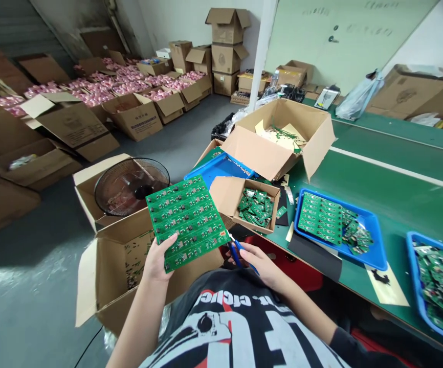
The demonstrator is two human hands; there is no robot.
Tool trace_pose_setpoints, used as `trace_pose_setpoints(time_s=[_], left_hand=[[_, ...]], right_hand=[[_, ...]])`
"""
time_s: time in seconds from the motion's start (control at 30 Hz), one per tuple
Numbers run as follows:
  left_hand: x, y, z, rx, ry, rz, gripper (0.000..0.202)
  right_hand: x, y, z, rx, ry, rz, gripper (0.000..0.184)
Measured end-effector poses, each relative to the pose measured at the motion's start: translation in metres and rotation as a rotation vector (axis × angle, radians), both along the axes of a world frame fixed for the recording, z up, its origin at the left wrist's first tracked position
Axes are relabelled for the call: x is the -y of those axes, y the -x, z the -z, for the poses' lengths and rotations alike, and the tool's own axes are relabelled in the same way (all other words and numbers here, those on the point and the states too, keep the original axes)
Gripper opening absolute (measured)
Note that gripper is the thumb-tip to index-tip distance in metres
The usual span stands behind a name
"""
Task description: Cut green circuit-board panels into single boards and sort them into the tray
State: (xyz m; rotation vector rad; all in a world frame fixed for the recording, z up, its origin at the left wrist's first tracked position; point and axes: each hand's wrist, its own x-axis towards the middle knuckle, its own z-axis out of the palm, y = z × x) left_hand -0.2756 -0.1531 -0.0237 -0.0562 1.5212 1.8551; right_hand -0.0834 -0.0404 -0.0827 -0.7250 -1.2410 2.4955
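Note:
My left hand (159,258) grips a green circuit board panel (186,220) by its lower left edge, thumb on top. Rows of small parts cover the panel, which is held tilted above an open cardboard box (110,276) with dark and green scraps inside. In my right hand (258,263) is a pair of blue-handled cutters (239,253), fingers wrapped round the handles. Their tip is at the panel's lower right corner; whether the jaws touch the board I cannot tell.
A small box (275,204) of cut boards stands on the green table (363,158). Blue trays (378,250) with boards lie to the right. Behind is a large open carton (240,151). A round fan (131,186) stands left. Cartons of pink items (129,82) fill the floor beyond.

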Motion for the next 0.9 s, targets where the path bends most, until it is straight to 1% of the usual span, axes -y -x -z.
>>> trace_pose_setpoints(time_s=[0.23, 0.47, 0.6, 0.7, 0.8, 0.9], left_hand=[[0.002, 0.0, -0.004, -0.036, -0.059, 0.076, 0.047], [0.002, 0.0, -0.006, -0.037, -0.059, 0.081, 0.051], [0.005, 0.001, -0.005, -0.02, -0.057, 0.094, 0.051], [0.007, 0.002, -0.005, -0.006, -0.054, 0.099, 0.049], [0.009, 0.003, -0.004, -0.016, -0.054, 0.091, 0.045], [0.011, 0.005, -0.004, -0.028, -0.047, 0.078, 0.042]], right_hand=[[0.005, -0.004, -0.004, -0.027, -0.011, 0.019, 0.043], [0.005, -0.005, -0.003, -0.024, -0.048, 0.046, 0.04], [0.001, -0.002, -0.004, 0.023, -0.074, 0.066, 0.039], [-0.005, 0.002, -0.004, 0.054, -0.112, 0.045, 0.041], [-0.012, 0.005, -0.005, 0.041, -0.138, 0.02, 0.043], [-0.017, 0.008, -0.007, 0.035, -0.187, -0.034, 0.043]])
